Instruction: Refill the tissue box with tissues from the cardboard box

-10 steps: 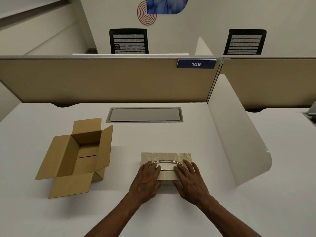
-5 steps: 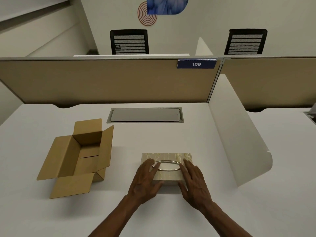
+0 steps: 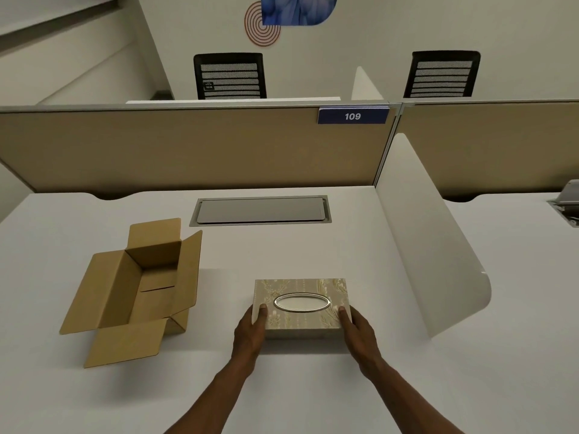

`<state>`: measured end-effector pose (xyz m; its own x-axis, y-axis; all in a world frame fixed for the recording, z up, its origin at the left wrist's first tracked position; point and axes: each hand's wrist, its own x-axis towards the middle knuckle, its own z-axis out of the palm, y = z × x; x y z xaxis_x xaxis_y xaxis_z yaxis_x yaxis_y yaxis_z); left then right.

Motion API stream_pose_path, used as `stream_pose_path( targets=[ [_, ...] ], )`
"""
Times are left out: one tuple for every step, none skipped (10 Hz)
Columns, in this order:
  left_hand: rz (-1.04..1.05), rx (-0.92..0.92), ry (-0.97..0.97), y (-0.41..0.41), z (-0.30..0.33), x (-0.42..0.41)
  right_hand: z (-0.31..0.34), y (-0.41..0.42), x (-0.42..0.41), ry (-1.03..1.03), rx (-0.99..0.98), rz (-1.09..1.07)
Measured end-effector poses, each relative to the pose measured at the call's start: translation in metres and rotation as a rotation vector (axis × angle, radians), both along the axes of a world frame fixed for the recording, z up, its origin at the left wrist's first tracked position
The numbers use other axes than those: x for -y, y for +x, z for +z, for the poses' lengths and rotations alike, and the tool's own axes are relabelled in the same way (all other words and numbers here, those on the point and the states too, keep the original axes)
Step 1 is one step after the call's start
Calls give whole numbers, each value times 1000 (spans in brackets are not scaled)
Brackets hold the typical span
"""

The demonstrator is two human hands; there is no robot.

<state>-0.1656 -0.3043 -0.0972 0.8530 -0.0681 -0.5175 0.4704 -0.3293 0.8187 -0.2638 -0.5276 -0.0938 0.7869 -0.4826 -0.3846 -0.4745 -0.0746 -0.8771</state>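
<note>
**Hands shift to the sides of the tissue box**

The left hand (image 3: 250,332) and right hand (image 3: 357,330) have slid off the lid and now clasp the tissue box (image 3: 300,303) by its near corners on the desk (image 3: 313,252), probably to lift or open it. The cardboard box (image 3: 138,289) gapes, apparently empty. Beyond, a blue tag (image 3: 353,116) reads "109".

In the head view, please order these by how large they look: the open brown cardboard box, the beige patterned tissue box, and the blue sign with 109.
1. Open brown cardboard box, flaps spread.
2. Beige patterned tissue box.
3. Blue sign with 109, though it sits farther from the camera, so its true size is unsure.
</note>
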Motion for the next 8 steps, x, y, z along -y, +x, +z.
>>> stream_pose_path(
  targets=[
    [-9,-16,-17,1,1,-1,0,0,-2,13,7,-12],
    [-38,-9,-19,2,2,-4,-1,-1,-7,15,16,-27],
    [-73,2,6,3,5,-6,0,-1,-11,-26,26,-34],
    [-91,-1,-4,4,6,-8,3,-2,-10,-54,28,-18],
    [-95,-18,-57,6,7,-15,6,-4,-10,-104,32,-8],
    [-112,-55,-113,9,6,-21,5,-4,-10,-143,34,21],
    [-119,-53,-84,7,17,-23,12,-3,-7,-191,-12,21],
    [-104,57,126,9,23,-16,21,6,-3,-325,-19,-45]
  ],
)
